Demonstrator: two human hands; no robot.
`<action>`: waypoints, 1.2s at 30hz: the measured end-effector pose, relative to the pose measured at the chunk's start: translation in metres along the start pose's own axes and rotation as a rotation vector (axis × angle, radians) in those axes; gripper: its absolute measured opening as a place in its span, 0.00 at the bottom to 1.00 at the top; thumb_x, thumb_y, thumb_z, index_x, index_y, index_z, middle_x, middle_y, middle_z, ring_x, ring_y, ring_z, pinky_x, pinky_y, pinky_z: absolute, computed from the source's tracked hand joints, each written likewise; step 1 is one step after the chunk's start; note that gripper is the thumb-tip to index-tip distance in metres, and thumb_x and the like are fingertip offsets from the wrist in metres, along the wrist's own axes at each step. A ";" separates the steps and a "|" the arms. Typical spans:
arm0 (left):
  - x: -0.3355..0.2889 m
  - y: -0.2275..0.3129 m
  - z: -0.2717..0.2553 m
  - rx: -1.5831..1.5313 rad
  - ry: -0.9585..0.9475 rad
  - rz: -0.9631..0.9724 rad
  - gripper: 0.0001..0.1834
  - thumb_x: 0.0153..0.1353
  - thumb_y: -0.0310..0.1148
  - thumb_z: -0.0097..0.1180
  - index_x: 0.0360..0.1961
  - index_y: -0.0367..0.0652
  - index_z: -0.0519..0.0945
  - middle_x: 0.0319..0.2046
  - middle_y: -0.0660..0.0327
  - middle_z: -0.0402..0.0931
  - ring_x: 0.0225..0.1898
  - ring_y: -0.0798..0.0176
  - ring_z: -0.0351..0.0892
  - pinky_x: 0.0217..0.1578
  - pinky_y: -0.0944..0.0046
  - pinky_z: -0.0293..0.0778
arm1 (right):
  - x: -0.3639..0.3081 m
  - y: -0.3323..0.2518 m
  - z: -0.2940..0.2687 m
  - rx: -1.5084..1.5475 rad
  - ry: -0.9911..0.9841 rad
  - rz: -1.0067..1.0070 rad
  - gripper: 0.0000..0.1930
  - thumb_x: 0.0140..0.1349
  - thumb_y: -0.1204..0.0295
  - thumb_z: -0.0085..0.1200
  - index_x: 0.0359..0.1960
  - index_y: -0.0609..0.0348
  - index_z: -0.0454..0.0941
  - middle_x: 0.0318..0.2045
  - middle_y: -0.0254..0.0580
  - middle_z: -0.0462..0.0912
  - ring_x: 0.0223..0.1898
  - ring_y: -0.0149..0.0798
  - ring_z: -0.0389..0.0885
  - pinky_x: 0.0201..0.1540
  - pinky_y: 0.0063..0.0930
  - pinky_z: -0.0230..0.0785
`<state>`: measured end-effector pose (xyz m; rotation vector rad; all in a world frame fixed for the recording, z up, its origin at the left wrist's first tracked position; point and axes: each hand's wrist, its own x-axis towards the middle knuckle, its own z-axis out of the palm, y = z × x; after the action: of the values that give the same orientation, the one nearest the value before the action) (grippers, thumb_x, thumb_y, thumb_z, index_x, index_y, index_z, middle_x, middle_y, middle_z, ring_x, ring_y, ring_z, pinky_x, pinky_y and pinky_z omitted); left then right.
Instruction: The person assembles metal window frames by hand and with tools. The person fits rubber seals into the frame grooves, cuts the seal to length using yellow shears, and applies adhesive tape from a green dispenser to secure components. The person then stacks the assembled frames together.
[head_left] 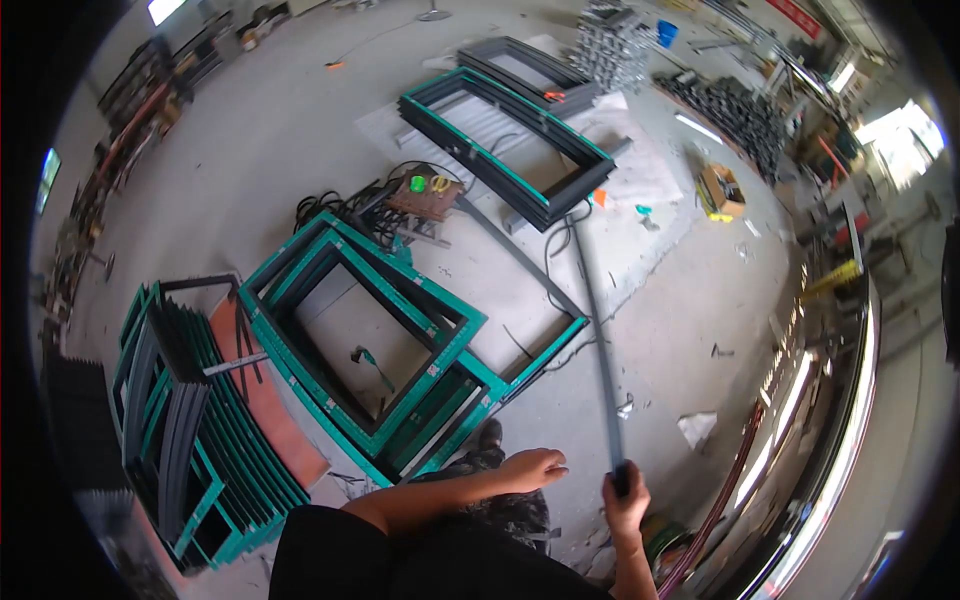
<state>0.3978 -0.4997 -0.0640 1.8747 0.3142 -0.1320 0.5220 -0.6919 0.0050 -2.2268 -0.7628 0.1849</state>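
My right hand (627, 502) is wrapped round the near end of a long dark grey metal bar (598, 335). Away from me the bar stretches toward a stack of dark frames with green edging (545, 203); whether the two touch, I cannot tell. In front of my body, my left hand (534, 469) hangs with its fingers loosely curled in and no object showing in it. Left of it, green-and-black rectangular frames (325, 405) lie stacked at angles. A black-and-green hand tool (372, 362) shows inside their opening.
More frames (232, 430) stand in a row at the left. A small stand (428, 200) carries green and yellow tape rolls. Farther off are another dark frame stack (490, 60), a cardboard box (722, 192) and piled metal parts (735, 120). Long profiles (815, 470) line the right side.
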 end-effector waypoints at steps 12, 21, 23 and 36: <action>0.203 -0.037 -0.166 0.054 0.573 -0.219 0.16 0.65 0.44 0.56 0.38 0.41 0.78 0.34 0.51 0.78 0.40 0.45 0.79 0.38 0.50 0.73 | 0.457 0.019 -0.107 0.505 0.523 -0.043 0.17 0.68 0.66 0.57 0.54 0.62 0.72 0.21 0.27 0.67 0.20 0.21 0.61 0.21 0.18 0.53; 0.207 -0.062 -0.202 -0.043 1.003 -0.720 0.17 0.62 0.45 0.56 0.38 0.41 0.81 0.34 0.51 0.80 0.41 0.45 0.79 0.40 0.48 0.74 | 0.667 -0.055 0.101 0.372 -0.411 -0.042 0.13 0.62 0.73 0.60 0.46 0.61 0.76 0.17 0.31 0.71 0.14 0.24 0.69 0.15 0.20 0.65; 0.198 -0.099 -0.192 -0.017 1.024 -0.868 0.16 0.61 0.45 0.56 0.35 0.41 0.80 0.34 0.51 0.81 0.41 0.44 0.80 0.40 0.46 0.75 | 0.678 -0.089 0.166 0.328 -0.591 -0.145 0.11 0.61 0.73 0.61 0.43 0.60 0.76 0.18 0.32 0.73 0.15 0.25 0.71 0.16 0.20 0.68; 0.219 -0.218 -0.276 -0.557 1.248 -1.163 0.16 0.58 0.47 0.58 0.38 0.46 0.80 0.35 0.50 0.82 0.42 0.40 0.81 0.42 0.44 0.76 | 0.714 -0.238 0.554 -0.021 -1.300 -0.250 0.08 0.54 0.73 0.65 0.29 0.58 0.77 0.16 0.33 0.74 0.15 0.28 0.71 0.18 0.24 0.61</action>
<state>0.5283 -0.1421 -0.2287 0.7952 2.0197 0.3448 0.7935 0.1899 -0.1424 -1.7923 -1.6584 1.5683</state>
